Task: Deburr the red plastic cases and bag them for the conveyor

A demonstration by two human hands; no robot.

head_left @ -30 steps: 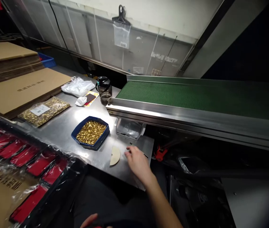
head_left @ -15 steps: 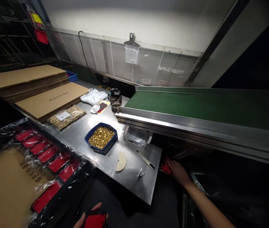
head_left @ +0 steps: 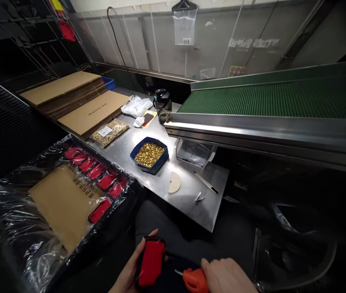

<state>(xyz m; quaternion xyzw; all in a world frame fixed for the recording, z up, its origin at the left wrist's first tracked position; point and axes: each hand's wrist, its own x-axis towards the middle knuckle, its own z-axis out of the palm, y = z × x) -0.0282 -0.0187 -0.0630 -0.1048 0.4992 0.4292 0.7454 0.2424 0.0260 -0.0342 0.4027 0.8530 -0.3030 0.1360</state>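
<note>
At the bottom of the view my left hand (head_left: 131, 270) is closed around a red flat pouch with a black rim (head_left: 151, 262), held over my lap. My right hand (head_left: 226, 276) grips an orange-handled tool (head_left: 194, 280) whose thin metal tip points at the pouch. On the steel table (head_left: 188, 201) ahead sit a blue tray of small brass parts (head_left: 149, 154), a pale half-round piece (head_left: 174, 182), a slim knife-like tool (head_left: 205, 182) and small metal tweezers (head_left: 198, 198).
A plastic-wrapped black crate (head_left: 69, 195) with several red pouches and a cardboard sheet stands at my left. Flat cardboard stacks (head_left: 78, 97), a bag of brass parts (head_left: 109, 132), a dark jug (head_left: 162, 105) and a green conveyor (head_left: 270, 101) lie further back.
My right hand left the table, reached under its right edge for the orange-handled tool, and came back to my lap. My left hand raised the red pouch into view. The camera tilted down.
</note>
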